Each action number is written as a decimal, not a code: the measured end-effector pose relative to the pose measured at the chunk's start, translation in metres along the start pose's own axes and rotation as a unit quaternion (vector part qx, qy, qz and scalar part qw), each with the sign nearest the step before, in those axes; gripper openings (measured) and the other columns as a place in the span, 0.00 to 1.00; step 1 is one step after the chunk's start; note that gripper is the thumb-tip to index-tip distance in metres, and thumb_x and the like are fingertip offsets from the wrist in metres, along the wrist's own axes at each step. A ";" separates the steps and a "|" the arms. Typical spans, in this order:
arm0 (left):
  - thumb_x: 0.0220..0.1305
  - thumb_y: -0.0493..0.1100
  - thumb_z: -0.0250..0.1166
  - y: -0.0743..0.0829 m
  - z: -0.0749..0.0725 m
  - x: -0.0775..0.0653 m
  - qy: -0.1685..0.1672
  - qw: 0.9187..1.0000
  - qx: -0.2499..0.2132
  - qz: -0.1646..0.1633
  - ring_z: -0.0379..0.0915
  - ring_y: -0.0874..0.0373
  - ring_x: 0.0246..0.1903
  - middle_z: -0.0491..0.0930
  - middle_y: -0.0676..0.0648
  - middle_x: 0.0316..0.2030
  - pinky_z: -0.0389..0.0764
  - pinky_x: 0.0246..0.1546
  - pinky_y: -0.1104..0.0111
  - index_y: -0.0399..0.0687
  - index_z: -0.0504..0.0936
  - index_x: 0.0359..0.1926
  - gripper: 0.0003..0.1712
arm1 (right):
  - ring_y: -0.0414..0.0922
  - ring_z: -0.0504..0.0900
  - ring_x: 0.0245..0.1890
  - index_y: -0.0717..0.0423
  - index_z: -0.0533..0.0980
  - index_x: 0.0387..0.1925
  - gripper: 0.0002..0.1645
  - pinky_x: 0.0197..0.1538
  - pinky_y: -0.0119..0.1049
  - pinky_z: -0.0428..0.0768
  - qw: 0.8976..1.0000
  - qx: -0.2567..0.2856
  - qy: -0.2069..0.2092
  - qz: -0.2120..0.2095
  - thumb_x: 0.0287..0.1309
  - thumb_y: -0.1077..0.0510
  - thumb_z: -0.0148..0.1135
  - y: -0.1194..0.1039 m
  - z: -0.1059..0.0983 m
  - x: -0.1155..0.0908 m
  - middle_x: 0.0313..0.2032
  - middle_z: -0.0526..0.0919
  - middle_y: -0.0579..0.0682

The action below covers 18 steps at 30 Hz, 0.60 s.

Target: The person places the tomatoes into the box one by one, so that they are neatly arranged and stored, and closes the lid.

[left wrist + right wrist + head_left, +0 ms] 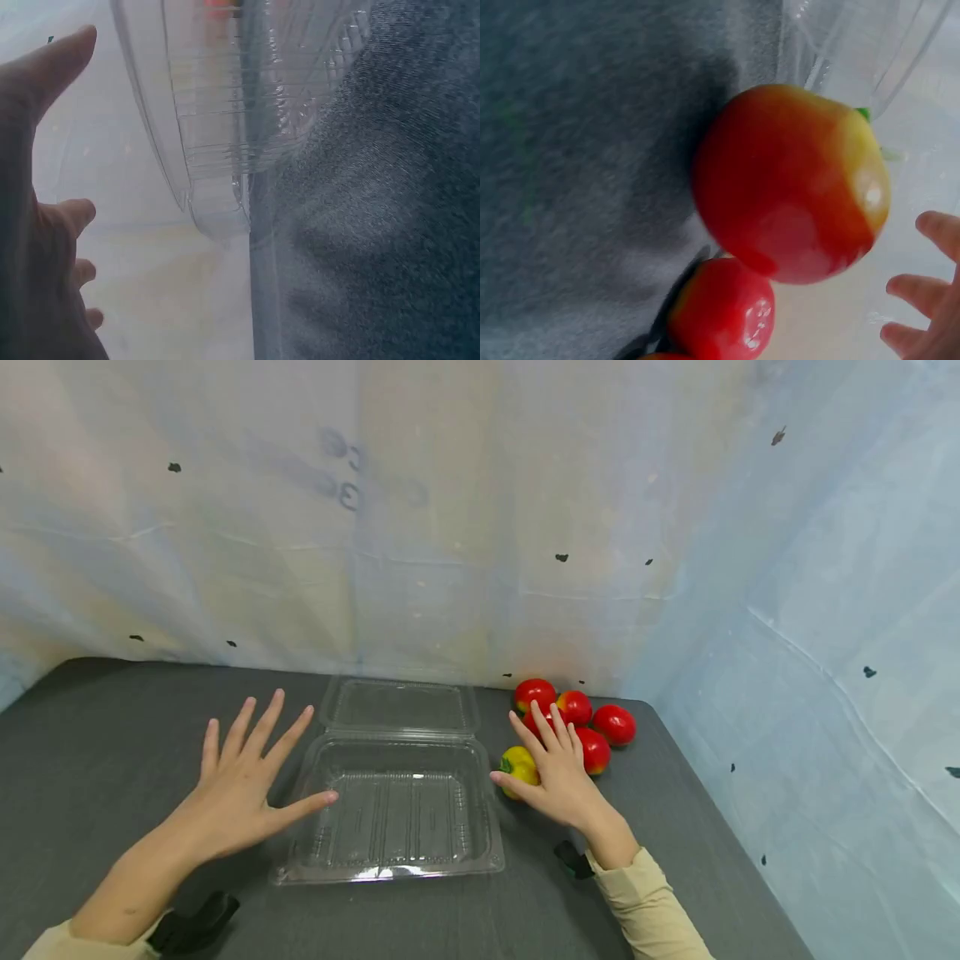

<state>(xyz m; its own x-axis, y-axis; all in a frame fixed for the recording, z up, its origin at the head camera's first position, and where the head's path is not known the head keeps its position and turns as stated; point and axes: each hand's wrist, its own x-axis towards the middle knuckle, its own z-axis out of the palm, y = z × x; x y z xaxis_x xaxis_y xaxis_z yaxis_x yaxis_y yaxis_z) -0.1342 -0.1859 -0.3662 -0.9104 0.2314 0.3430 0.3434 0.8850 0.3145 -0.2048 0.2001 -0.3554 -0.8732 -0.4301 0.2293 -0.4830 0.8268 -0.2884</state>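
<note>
My left hand (pixel 234 795) hovers with fingers spread at the left side of a clear plastic clamshell box (pixel 390 872), holding nothing. The box lies with its hinged lid (pixel 401 706) folded back, and its tray shows no contents. Over a yellow-and-red round fruit with a green stem (pixel 519 766), my right hand (pixel 561 783) spreads its fingers. The right wrist view shows this fruit (pixel 780 180) large, with the fingers apart from it. Several red round fruits (pixel 615 725) with yellowish patches sit just beyond the right hand, which partly hides some.
Everything stands on a dark grey table (pixel 97 743). A pale sheet (pixel 450 527) hangs behind its back edge, and another sheeted wall (pixel 847 693) runs along the right side. Black straps (pixel 197 925) are at both wrists.
</note>
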 end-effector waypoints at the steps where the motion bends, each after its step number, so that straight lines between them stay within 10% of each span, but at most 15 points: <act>1: 0.53 0.71 0.63 0.000 0.000 -0.001 -0.006 1.000 -0.002 0.001 0.15 0.40 0.73 0.24 0.45 0.75 0.16 0.62 0.37 0.61 0.36 0.76 0.61 | 0.55 0.33 0.75 0.35 0.48 0.75 0.52 0.72 0.60 0.36 1.000 0.006 -0.001 -0.004 0.54 0.33 0.60 0.001 0.000 -0.001 0.76 0.41 0.48; 18: 0.43 0.72 0.69 0.006 0.003 -0.023 -0.073 0.993 -0.081 0.050 0.26 0.40 0.74 0.35 0.46 0.76 0.20 0.66 0.39 0.57 0.43 0.76 0.67 | 0.54 0.52 0.73 0.42 0.59 0.72 0.52 0.65 0.60 0.64 0.997 0.072 -0.015 -0.038 0.47 0.42 0.72 0.018 -0.008 -0.021 0.73 0.53 0.56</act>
<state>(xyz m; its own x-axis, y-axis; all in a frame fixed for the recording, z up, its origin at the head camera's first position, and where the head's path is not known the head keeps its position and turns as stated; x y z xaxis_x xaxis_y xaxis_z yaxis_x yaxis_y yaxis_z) -0.1125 -0.1847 -0.3751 -0.8899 0.3812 0.2504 0.4550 0.7806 0.4285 -0.1950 0.2273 -0.3578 -0.8338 -0.5029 0.2280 -0.5510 0.7312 -0.4022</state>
